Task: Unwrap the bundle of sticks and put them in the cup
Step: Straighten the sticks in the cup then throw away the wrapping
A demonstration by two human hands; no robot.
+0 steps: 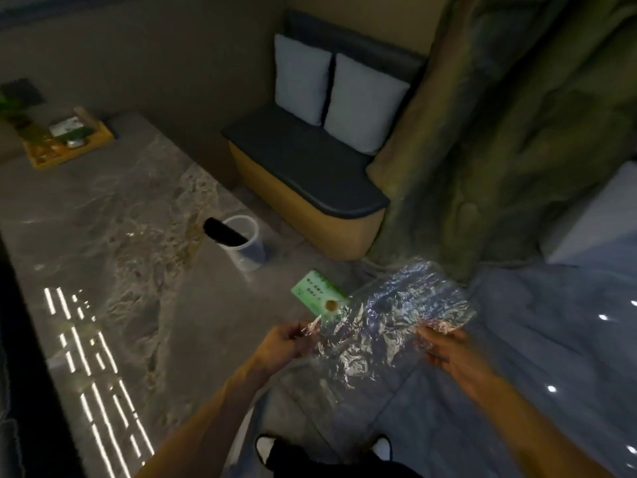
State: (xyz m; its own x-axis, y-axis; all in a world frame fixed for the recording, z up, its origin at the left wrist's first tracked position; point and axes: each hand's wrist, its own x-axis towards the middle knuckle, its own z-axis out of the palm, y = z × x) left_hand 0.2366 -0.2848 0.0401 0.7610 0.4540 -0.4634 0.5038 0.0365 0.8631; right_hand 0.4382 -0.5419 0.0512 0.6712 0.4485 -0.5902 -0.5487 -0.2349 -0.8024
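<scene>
The 2 hands held a crinkled sheet of clear wrap (389,322) stretched between them: the left hand (281,343) pinched its near-left corner, the right hand (448,350) gripped the near-right edge, fingers closed on the film. The wrap hung over the floor, off the table's (120,236) edge, and looked empty — no sticks showed inside it.

The cup (246,248), a clear tumbler, stood on the table beyond and left of the left hand, well apart from it, with a dark bundle (224,232) leaning out of its rim; that was probably the sticks, already in place. A green card (317,293) lay just beyond the left hand, partly under the wrap's far-left corner.

So the step in hand was likely disposing of the wrapper. To do it well, the hands should gather the film inward into 1 ball rather than flap it — loose film catches air and could sweep the card or tip the light cup.
</scene>
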